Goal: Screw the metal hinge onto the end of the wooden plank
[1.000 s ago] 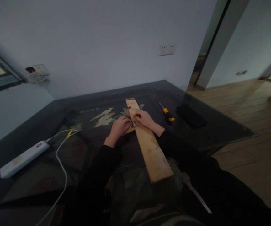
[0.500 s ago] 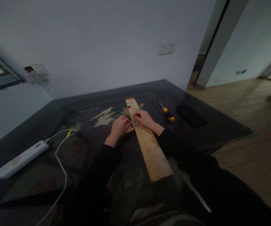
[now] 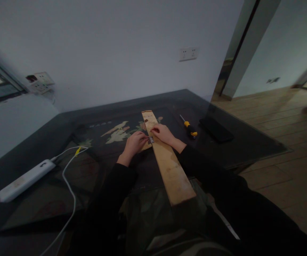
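A board (image 3: 170, 170) lies on the counter (image 3: 111, 111), a metal piece (image 3: 151, 140) at its left edge. The left hand (image 3: 135, 143) is beside it, the right hand (image 3: 165, 134) over the board; I can't tell whether either grip is closed

1. The left arm (image 3: 114, 190) reaches forward and inward, its black sleeve ending short of the bare wrist (image 3: 123, 160).
2. The left hand (image 3: 135, 143) is turned inward with the back uppermost, the fingers bent and drawn together toward the right; whether the fingertips grip anything is too small to tell.
3. The right arm (image 3: 214, 174) comes in diagonally from the lower right, also in black, the wrist bare.
4. The right hand (image 3: 164, 135) points leftward, the fingers curled and the thumb side toward the body.
5. Both hands sit near each other, fingertips facing, the two apart.
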